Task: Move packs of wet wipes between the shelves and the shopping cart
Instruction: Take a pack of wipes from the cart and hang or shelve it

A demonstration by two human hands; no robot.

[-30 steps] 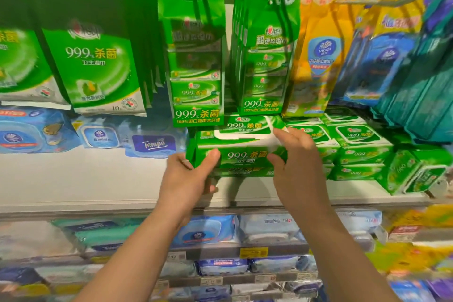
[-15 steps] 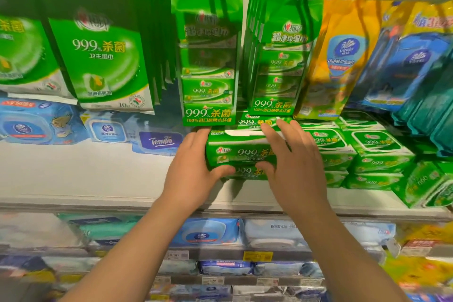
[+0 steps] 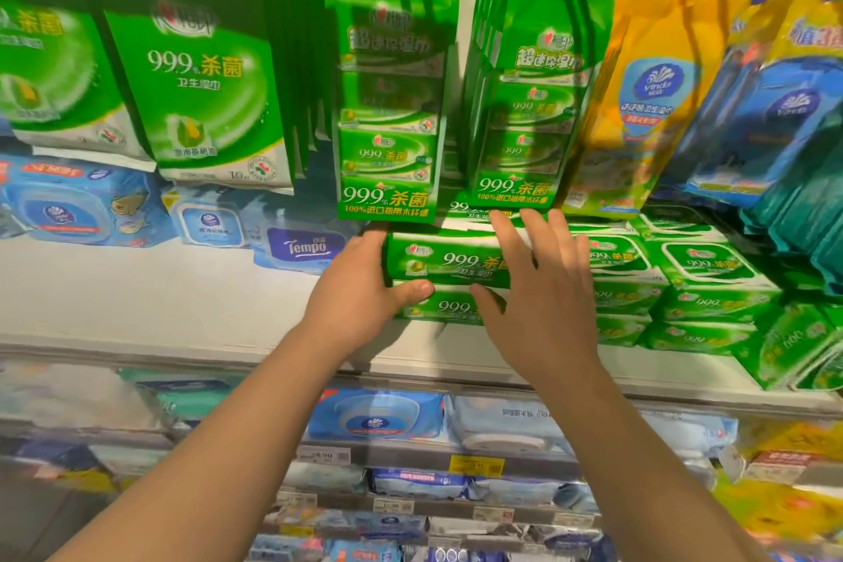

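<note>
Green wet-wipes pack [image 3: 449, 261] on the white shelf [image 3: 150, 301], stacked atop another green pack [image 3: 449, 307], at 12 o'clock from both wrists. Left hand [image 3: 360, 292] clamped on its left end, thumb underneath. Right hand [image 3: 543, 297] flat against its front, fingers straight.

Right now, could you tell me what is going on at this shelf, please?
A person stands at a shop shelf stocked with wet wipes. Their left hand grips the left end of a green wet wipes pack that lies on top of another green pack on the shelf, thumb under its front edge. The right hand lies over the pack's right part with fingers nearly straight. More green packs are stacked to the right, and green multipacks hang above. No shopping cart is in view.
</note>
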